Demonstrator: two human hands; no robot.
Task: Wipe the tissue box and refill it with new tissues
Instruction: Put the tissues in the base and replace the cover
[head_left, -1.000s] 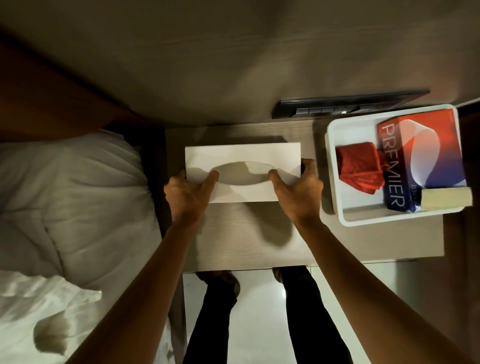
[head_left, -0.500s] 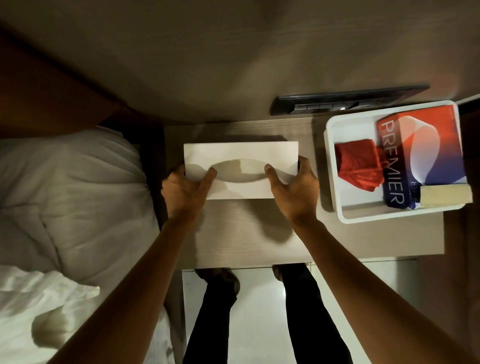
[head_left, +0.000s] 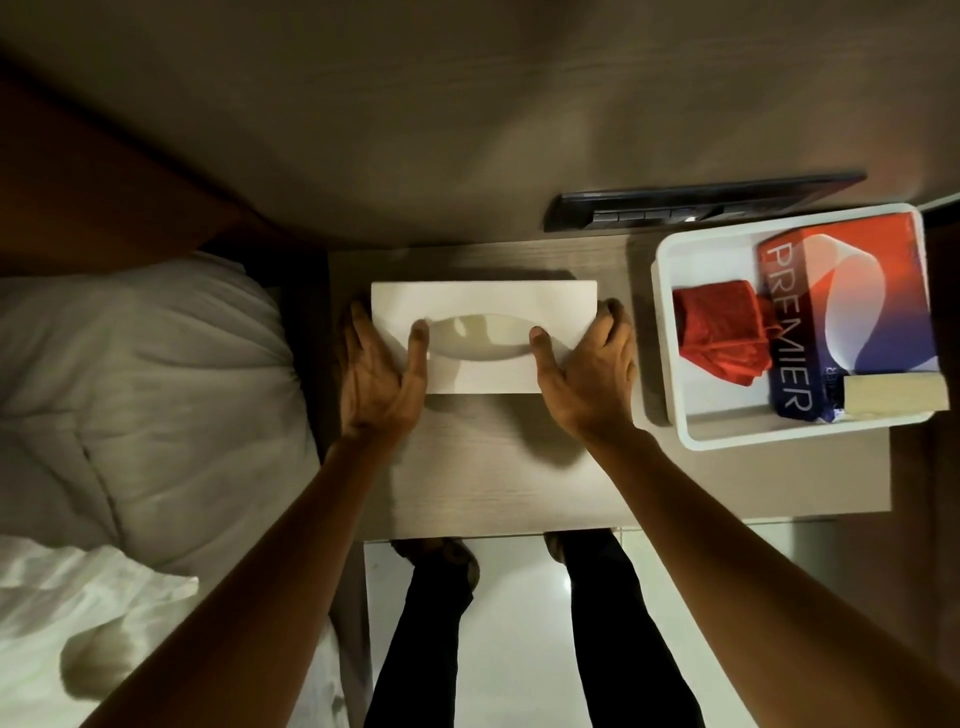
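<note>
A white tissue box (head_left: 483, 304) with an oval slot lies flat on the wooden bedside table (head_left: 493, 467). My left hand (head_left: 376, 371) grips its left end, thumb on top beside the slot. My right hand (head_left: 584, 371) grips the right end the same way, fingers wrapped round the side. To the right, a white tray (head_left: 670, 395) holds a red and blue "PREMIER" tissue pack (head_left: 841, 306), a crumpled red cloth (head_left: 722, 338) and a beige sponge block (head_left: 893, 397).
A pillow (head_left: 140, 374) and white bedding lie against the table's left edge. A dark switch panel (head_left: 675, 205) sits on the wall behind the table. My legs stand on the pale floor (head_left: 519, 649) below the table's front edge.
My hands have spread: the fingers now lie flatter along the box ends and the thumbs rest further apart at the slot's corners. The box has stayed in about the same place.
</note>
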